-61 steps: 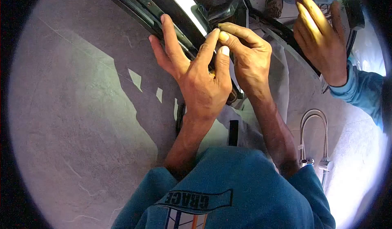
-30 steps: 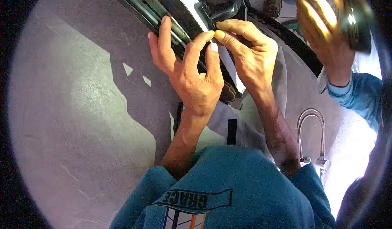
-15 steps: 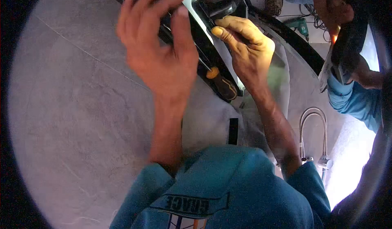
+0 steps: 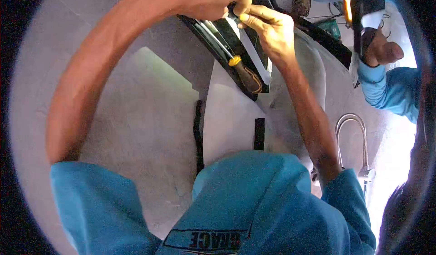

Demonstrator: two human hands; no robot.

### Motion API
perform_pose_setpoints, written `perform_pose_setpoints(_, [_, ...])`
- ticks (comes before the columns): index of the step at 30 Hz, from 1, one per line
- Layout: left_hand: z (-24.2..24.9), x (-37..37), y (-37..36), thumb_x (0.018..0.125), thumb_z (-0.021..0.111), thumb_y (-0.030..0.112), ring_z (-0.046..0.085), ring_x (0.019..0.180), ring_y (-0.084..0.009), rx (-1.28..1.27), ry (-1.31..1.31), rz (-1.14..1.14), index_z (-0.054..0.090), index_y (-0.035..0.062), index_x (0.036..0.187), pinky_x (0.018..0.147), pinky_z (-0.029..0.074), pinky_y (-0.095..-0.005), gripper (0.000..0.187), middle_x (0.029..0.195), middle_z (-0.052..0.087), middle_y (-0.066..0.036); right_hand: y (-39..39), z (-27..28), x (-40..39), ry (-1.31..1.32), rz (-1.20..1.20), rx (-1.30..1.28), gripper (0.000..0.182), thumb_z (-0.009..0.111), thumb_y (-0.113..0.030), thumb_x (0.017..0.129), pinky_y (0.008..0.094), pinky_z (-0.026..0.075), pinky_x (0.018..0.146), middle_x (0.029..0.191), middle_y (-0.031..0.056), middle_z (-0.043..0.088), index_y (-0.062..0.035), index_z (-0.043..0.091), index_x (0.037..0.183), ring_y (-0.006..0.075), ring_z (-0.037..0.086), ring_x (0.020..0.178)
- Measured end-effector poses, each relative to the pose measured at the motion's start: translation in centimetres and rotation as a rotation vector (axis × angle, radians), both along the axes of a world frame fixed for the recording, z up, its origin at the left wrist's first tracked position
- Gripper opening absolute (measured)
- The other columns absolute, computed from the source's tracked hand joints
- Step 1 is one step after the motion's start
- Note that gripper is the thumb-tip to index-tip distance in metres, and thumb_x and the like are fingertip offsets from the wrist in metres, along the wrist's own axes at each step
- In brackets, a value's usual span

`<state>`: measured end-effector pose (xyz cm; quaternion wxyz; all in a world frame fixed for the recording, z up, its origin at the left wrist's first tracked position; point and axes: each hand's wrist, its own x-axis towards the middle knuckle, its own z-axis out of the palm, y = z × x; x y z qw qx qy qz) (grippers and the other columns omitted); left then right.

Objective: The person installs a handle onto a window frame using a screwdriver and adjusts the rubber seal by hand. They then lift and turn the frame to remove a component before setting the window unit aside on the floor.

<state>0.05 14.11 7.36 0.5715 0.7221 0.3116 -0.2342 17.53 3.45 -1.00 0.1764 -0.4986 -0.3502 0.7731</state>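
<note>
At the top centre, my left hand [image 4: 218, 0] reaches across from the left, its fingers curled round a small black part [image 4: 234, 13]. The thumb and fingers of my right hand [image 4: 276, 30] pinch the right side of that part, close to my left fingertips. Both hands are over a long black frame [image 4: 227, 39] with a pale strip along it. A screwdriver [image 4: 249, 79] with a dark handle and a yellow collar lies on the frame, its shaft pointing up and left. My fingers partly hide the black part.
At the right, a co-worker's hand [image 4: 383, 50] is beside a dark object with a bright light. A green power tool [image 4: 330, 28] and a shoe [image 4: 301, 4] are at the upper right. A metal hose [image 4: 352, 117] stands lower right. Black strips [image 4: 259, 133] lie below the frame.
My left hand has moved up and right from open above the frame and closed at the black part. My right hand stays near it. The co-worker's hand and lit object have shifted.
</note>
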Motion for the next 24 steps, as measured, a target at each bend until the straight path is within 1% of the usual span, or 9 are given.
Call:
perform_pose_setpoints(1, [0.3,-0.2,0.1,0.075,0.058,0.008,0.059,0.075,-0.028,-0.006,0.089,-0.059,0.065,0.0004,0.094,0.073,0.046,-0.0392,0.022,0.075,0.06,-0.015,-0.1,0.1,-0.3,0.01,-0.044,-0.041,0.016,0.064,-0.003,0.081,0.0241,0.049,0.072,0.084,0.0087,0.064,0.0056,0.064,0.095,0.0137,0.061,0.073])
perform_pose_setpoints(2, [0.5,-0.8,-0.3,0.075,0.058,0.008,0.059,0.075,-0.028,0.004,0.093,-0.059,0.065,0.0004,0.094,0.073,0.046,-0.0392,0.022,0.075,0.06,-0.015,-0.1,0.0,-0.6,0.014,-0.043,-0.031,0.016,0.064,-0.003,0.081,0.0241,0.049,0.072,0.084,0.0087,0.064,0.0056,0.064,0.095,0.0137,0.061,0.073])
perform_pose_setpoints(4, [-0.2,-2.3,-2.0,0.076,0.065,0.021,0.056,0.09,-0.0283,0.258,-0.218,-0.037,0.06,0.0039,0.107,0.081,0.044,-0.0413,0.036,0.093,0.057,-0.013,-0.6,-0.2,-0.6,0.089,-0.197,-0.092,0.018,0.064,-0.004,0.08,0.0233,0.049,0.066,0.083,0.0078,0.066,0.0038,0.065,0.096,0.0115,0.06,0.07])
perform_pose_setpoints(5, [-0.6,-2.4,-2.8,0.072,0.07,0.032,0.051,0.102,-0.0305,0.314,-0.139,-0.166,0.05,0.0087,0.121,0.087,0.04,-0.0426,0.058,0.117,0.049,-0.015,-0.7,0.1,-0.8,0.094,-0.26,-0.115,0.018,0.064,-0.004,0.08,0.0243,0.05,0.066,0.083,0.0087,0.066,0.0047,0.064,0.096,0.0128,0.061,0.071])
perform_pose_setpoints(9, [-1.6,-4.4,-4.4,0.066,0.074,0.039,0.048,0.107,-0.0318,0.5,-0.241,-0.23,0.037,0.013,0.133,0.088,0.04,-0.0409,0.081,0.133,0.036,-0.02,-1.0,0.0,-1.0,0.102,-0.263,-0.073,0.019,0.066,-0.003,0.078,0.0241,0.048,0.061,0.082,0.0087,0.066,0.004,0.064,0.096,0.0114,0.059,0.068])
perform_pose_setpoints(12, [-2.1,-4.8,-5.5,0.064,0.075,0.043,0.047,0.107,-0.0305,0.538,-0.188,-0.297,0.033,0.0143,0.134,0.087,0.039,-0.0399,0.087,0.131,0.038,-0.02,-1.3,0.5,-1.2,0.077,-0.27,-0.089,0.022,0.066,-0.004,0.077,0.0227,0.045,0.059,0.082,0.0078,0.066,0.0032,0.064,0.098,0.0104,0.057,0.067])
perform_pose_setpoints(16, [-4.0,-5.5,-6.3,0.068,0.072,0.028,0.047,0.104,-0.0292,0.819,-0.267,-0.348,0.03,0.0155,0.136,0.088,0.037,-0.038,0.081,0.125,0.042,-0.018,-0.6,-0.2,-0.7,0.025,-0.234,-0.185,0.025,0.067,-0.007,0.078,0.0215,0.041,0.059,0.082,0.0058,0.065,0.0025,0.063,0.1,0.0097,0.055,0.068])
perform_pose_setpoints(18, [-3.7,-5.3,-6.0,0.069,0.069,0.026,0.048,0.102,-0.0294,0.746,-0.252,-0.351,0.031,0.0158,0.136,0.087,0.038,-0.0383,0.078,0.118,0.044,-0.018,0.3,-1.5,0.0,0.161,-0.046,-0.346,0.027,0.065,-0.01,0.081,0.0192,0.038,0.062,0.09,0.0007,0.063,-0.0013,0.061,0.106,0.0076,0.055,0.075])
perform_pose_setpoints(24, [-4.2,-5.4,-5.8,0.068,0.069,0.026,0.05,0.094,-0.0291,0.73,-0.293,-0.335,0.028,0.0176,0.136,0.087,0.037,-0.0389,0.08,0.1,0.049,-0.016,2.6,-3.0,0.8,0.256,0.211,-0.582,0.022,0.065,-0.02,0.082,0.0197,0.034,0.056,0.08,-0.0038,0.059,-0.0042,0.064,0.097,0.0054,0.048,0.07])
